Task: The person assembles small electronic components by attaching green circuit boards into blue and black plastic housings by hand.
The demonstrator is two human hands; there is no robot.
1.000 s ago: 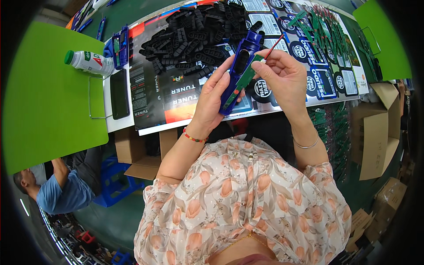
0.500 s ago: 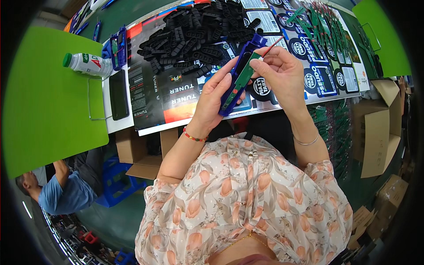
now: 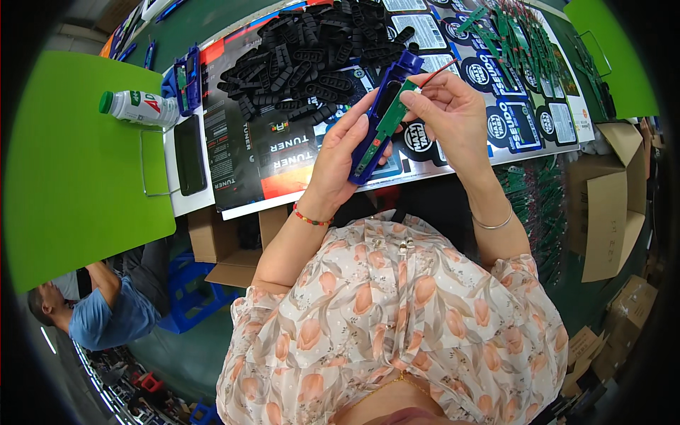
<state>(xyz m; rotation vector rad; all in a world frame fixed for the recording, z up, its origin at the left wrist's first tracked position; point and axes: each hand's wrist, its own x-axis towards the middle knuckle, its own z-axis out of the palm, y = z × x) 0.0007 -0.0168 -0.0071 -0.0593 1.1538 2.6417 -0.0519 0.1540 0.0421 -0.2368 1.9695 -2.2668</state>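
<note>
My left hand is closed around a long dark-blue plastic housing, held tilted over the table's near edge. A narrow green circuit board lies along the housing's open side. Its upper end is pinched between the thumb and fingers of my right hand. From that end a thin red wire sticks out past my right fingers. Whether the board is seated in the housing, I cannot tell. Beyond my hands is a heap of black ridged oblong pieces.
Several green boards with wires are piled at the far right. Left of the printed sheets lie a dark phone, another blue housing and a white bottle. Cardboard boxes stand at right; a person sits lower left.
My hands keep the same hold on the housing and the board. The board's lower end looks slightly closer in line with the housing; the view has shifted a little.
</note>
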